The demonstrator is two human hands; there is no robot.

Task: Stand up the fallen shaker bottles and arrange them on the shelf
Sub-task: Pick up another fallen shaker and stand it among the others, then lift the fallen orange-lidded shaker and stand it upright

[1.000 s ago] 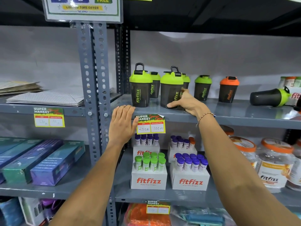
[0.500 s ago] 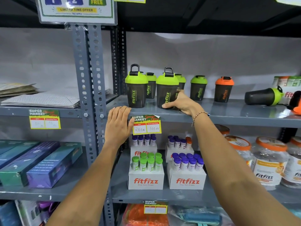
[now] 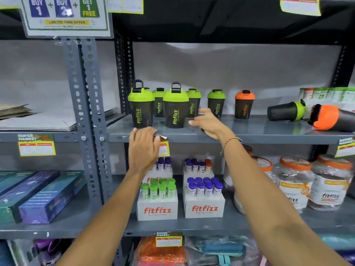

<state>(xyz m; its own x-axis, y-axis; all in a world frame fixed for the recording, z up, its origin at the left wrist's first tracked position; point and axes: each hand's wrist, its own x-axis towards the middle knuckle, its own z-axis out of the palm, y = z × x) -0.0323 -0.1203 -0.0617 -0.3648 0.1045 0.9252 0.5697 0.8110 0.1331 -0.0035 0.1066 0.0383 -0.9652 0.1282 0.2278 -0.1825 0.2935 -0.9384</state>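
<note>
Several dark shaker bottles stand upright on the grey shelf [image 3: 240, 134]: two large green-lidded ones in front [image 3: 141, 110] [image 3: 175, 110], smaller green ones behind, and an orange-lidded one [image 3: 244, 105]. Two lie on their sides at the right: a green-lidded bottle [image 3: 285, 111] and an orange-lidded bottle [image 3: 330, 118]. My right hand [image 3: 208, 122] hovers open just right of the second large bottle, touching nothing. My left hand [image 3: 143, 148] rests flat against the shelf's front edge, covering part of a price tag.
A perforated grey upright [image 3: 84, 112] divides the bays. Below are Fitfizz tube boxes [image 3: 157, 208] and big orange-lidded jars [image 3: 295, 181]. Flat packets [image 3: 38, 123] lie on the left shelf, long boxes [image 3: 50, 196] beneath. A promo sign [image 3: 65, 16] hangs above.
My right hand has let go of the second large green bottle and opened beside it. My left hand slid right along the shelf edge over the price tag. The view moved closer.
</note>
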